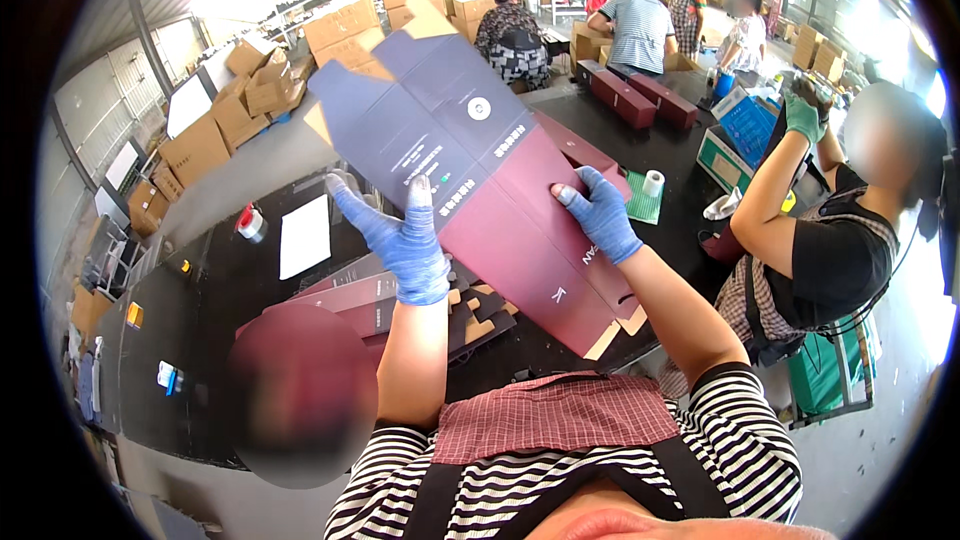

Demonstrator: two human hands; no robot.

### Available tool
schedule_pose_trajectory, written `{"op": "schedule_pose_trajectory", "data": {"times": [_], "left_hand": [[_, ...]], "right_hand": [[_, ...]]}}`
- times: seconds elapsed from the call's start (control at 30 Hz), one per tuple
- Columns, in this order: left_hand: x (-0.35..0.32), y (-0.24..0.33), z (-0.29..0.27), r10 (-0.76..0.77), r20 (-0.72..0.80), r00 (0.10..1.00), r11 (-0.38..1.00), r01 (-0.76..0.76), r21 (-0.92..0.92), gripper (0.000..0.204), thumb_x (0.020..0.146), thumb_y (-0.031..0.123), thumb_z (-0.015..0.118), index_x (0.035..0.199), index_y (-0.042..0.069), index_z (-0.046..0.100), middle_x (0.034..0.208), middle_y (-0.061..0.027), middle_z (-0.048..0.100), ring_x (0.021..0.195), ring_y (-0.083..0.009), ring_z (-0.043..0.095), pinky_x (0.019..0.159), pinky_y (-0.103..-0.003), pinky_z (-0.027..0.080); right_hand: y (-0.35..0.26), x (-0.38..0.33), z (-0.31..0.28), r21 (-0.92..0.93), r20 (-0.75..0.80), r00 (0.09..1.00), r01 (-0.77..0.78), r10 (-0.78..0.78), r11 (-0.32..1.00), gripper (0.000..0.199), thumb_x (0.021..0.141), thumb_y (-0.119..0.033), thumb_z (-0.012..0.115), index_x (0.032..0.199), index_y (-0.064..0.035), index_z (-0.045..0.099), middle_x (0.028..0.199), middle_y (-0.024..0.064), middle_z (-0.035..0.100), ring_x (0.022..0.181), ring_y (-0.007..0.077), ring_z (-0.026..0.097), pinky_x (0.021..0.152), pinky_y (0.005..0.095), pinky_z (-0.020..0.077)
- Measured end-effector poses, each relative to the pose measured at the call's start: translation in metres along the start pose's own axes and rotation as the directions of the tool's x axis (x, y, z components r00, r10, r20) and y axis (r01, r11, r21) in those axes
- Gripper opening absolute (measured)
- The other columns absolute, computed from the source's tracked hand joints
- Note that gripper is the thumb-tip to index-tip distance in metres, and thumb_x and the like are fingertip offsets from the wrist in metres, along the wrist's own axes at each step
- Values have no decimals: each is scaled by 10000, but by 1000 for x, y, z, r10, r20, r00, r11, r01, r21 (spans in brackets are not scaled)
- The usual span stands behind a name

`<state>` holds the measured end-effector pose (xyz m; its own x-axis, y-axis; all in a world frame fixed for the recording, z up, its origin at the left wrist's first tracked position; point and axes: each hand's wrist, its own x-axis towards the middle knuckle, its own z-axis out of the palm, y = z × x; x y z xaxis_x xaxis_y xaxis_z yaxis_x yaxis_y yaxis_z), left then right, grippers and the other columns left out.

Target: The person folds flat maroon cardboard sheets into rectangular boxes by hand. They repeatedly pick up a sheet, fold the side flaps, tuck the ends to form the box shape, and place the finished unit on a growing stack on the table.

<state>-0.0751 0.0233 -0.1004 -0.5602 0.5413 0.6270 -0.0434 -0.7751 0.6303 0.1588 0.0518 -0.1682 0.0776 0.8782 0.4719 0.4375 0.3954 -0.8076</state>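
A flattened carton blank (500, 190), dark blue at the far end and maroon at the near end, is held up tilted above the black table (230, 290). My right hand (605, 215), in a blue glove, grips its right edge with the thumb on the printed face. My left hand (405, 245), also gloved in blue, is at the left edge with fingers and thumb spread wide. Its thumb lies over the printed face, while the other fingers extend past the edge. Below the blank, more maroon and grey carton blanks (340, 302) lie on the table, partly hidden.
A white sheet (305, 238) and a tape roll (251, 224) lie to the left. Long maroon boxes (615, 97) stand at the far side, near a green sheet (643, 208). A co-worker (820, 200) with green gloves works at the right; others stand behind.
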Motion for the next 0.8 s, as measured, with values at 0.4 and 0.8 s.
{"op": "schedule_pose_trajectory", "data": {"times": [0.4,0.8], "left_hand": [[-47,-28,3,-408,642,650,745,643,-178,500,874,192,724,1295,3,531,1117,-45,620,980,-126,587,857,-263,510],[-84,-26,19,-111,606,788,949,265,-169,1346,677,344,913,1564,88,-67,1482,-141,333,1333,-238,396,1108,-399,347]], "right_hand": [[-22,15,-30,596,217,938,91,-269,797,988,818,-674,653,1458,21,363,1403,112,481,1300,185,422,1113,348,315],[-43,-35,-50,648,483,829,-123,-281,752,1001,714,-192,866,1514,-3,295,1435,101,488,1311,178,433,1110,353,328]]}}
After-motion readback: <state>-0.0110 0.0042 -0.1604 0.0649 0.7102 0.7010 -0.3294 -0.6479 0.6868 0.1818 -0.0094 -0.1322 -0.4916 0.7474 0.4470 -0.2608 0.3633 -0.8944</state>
